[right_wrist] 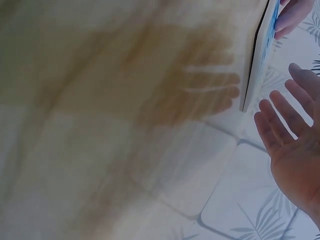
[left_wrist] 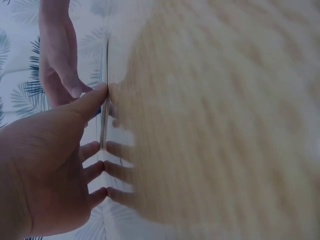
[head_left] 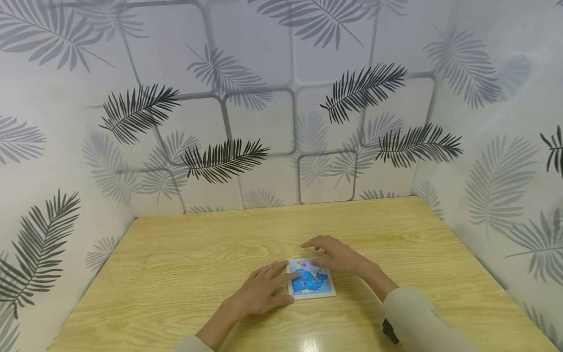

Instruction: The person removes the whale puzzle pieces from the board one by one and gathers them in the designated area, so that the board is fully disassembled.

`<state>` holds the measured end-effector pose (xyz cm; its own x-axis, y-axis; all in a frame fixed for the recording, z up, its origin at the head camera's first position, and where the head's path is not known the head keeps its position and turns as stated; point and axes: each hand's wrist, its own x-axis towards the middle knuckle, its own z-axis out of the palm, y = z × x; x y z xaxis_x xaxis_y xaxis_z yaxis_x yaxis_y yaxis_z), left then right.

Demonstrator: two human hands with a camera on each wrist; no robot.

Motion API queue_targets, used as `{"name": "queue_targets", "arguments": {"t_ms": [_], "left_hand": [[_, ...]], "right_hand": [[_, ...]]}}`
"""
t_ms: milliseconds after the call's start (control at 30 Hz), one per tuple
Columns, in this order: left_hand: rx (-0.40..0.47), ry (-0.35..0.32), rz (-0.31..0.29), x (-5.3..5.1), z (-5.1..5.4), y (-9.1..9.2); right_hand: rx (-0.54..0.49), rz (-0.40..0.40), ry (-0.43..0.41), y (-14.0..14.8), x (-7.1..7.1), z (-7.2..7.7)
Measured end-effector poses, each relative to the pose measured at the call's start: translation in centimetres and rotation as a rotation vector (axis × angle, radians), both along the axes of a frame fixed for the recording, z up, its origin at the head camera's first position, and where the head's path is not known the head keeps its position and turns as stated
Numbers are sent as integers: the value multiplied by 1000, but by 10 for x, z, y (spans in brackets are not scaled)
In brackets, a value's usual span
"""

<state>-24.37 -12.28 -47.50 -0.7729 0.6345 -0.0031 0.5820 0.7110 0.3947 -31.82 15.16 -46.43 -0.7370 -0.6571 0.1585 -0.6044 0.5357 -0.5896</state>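
A thin square board (head_left: 313,290) with a white border and a blue whale picture lies flat on the wooden table. My left hand (head_left: 260,292) rests at its left side, the index finger stretched onto the picture and the thumb by the lower left corner. In the left wrist view, the left hand's (left_wrist: 50,160) thumb touches the board's edge (left_wrist: 104,122) and other fingertips meet the table. My right hand (head_left: 336,254) is above the board's upper right part, partly hiding it. The right wrist view shows that right hand (right_wrist: 295,135) holding nothing, fingers extended and spread.
The light wooden table (head_left: 198,254) has a glossy, reflective top. Behind it and at both sides stand pale walls (head_left: 264,122) with a leaf pattern. Something small and black (head_left: 389,332) shows beside the right sleeve (head_left: 418,318).
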Motion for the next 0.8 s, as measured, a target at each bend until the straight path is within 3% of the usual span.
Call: {"name": "queue_targets", "arguments": {"t_ms": [167, 367, 500, 633, 800], "left_hand": [[8, 12, -27, 0, -1, -1], [29, 28, -36, -3, -11, -3], [41, 1, -54, -3, -10, -3], [11, -34, -58, -1, -2, -2], [-20, -34, -61, -1, -3, -4]], "right_hand": [[-26, 27, -35, -7, 0, -1], [-47, 44, -79, -15, 2, 2], [-31, 36, -115, -20, 2, 1], [-18, 48, -124, -24, 1, 0], [9, 53, -107, -29, -3, -2]]}}
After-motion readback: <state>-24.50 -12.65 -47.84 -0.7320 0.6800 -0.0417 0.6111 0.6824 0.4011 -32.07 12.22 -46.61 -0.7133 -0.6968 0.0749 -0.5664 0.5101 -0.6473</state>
